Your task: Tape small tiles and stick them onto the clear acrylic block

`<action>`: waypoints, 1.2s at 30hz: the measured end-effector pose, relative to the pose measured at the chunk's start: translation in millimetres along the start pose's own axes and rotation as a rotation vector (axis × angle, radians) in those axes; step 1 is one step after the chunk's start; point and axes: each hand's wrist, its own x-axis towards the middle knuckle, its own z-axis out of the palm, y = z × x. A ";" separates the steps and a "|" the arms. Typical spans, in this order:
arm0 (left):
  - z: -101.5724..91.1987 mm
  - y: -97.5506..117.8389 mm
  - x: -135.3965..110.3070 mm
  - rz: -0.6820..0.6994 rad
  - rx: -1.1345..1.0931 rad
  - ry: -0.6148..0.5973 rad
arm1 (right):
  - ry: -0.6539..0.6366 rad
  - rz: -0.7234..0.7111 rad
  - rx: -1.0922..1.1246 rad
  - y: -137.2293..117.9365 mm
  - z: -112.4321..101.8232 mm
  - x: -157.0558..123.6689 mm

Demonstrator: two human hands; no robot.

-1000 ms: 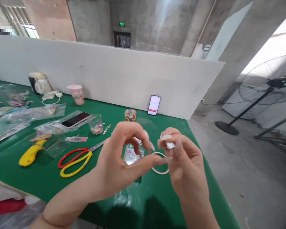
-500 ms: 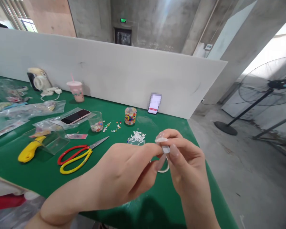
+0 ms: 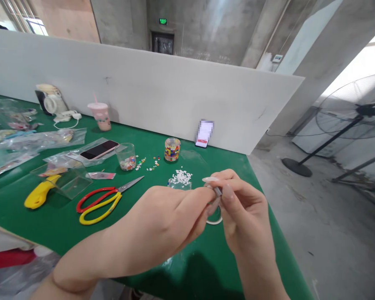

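Two pinching hands, left hand [image 3: 165, 225] and right hand [image 3: 245, 214] on small flat chip [image 3: 218, 191], thin white ring [image 3: 214, 221]

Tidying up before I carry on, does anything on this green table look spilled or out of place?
Yes: small coloured bits lie scattered loose on the table between the clear cup and the bead jar, and white chips sit in a loose heap nearby. The left hand and right hand pinch a small piece.
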 end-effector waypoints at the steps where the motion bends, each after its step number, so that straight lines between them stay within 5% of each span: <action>1: 0.8 -0.6 -0.9 -0.001 -0.020 -0.017 | 0.001 0.002 -0.006 0.1 0.0 0.0; 24: 11.1 -0.2 8.4 0.043 0.042 0.229 | 0.051 0.203 0.213 1.3 13.6 -3.2; 36: 10.7 1.9 11.9 0.023 0.043 0.247 | 0.055 0.345 0.337 0.2 16.0 -4.3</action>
